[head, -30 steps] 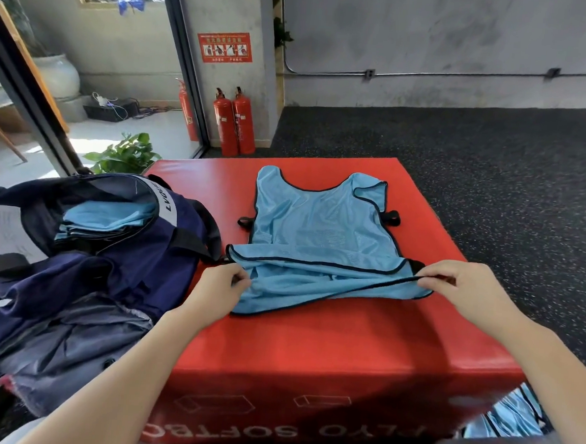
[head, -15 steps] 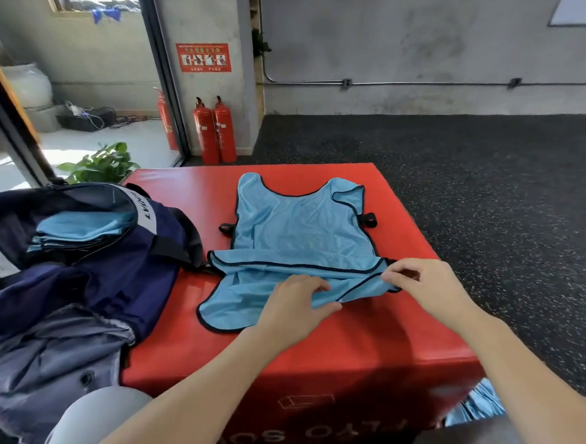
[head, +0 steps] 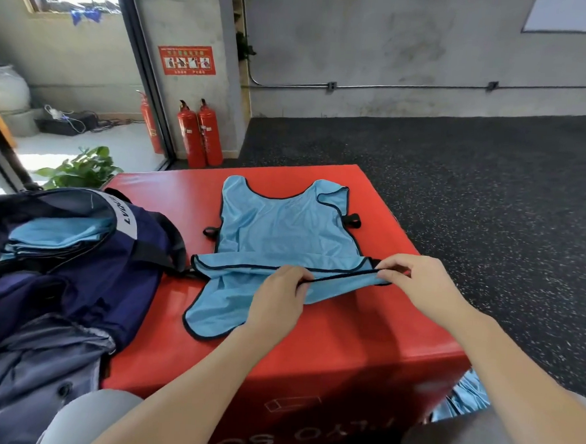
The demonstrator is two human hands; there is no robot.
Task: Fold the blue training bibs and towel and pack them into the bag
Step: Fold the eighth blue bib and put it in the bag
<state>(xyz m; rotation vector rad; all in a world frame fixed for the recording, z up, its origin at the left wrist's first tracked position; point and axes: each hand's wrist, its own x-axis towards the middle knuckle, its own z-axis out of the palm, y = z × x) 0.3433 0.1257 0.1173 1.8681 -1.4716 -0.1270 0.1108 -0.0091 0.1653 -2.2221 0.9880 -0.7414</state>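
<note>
A light blue training bib (head: 284, 228) with black trim lies flat on the red padded box (head: 363, 332), neck end away from me. Its near hem is lifted slightly. My left hand (head: 276, 298) pinches the black hem near its middle. My right hand (head: 415, 280) pinches the same hem at the bib's right corner. The navy bag (head: 85, 277) sits open on the left of the box, with several folded blue bibs (head: 54, 238) stacked inside it.
More blue fabric (head: 462, 400) hangs beside the box at the lower right, by my knee. Red fire extinguishers (head: 201, 134) stand against the wall behind the box. A green plant (head: 78, 167) is at the far left. Dark speckled flooring lies to the right.
My left hand moved from the bib's left corner to the middle of the near hem and now pinches it. My right hand kept hold of the right corner.
</note>
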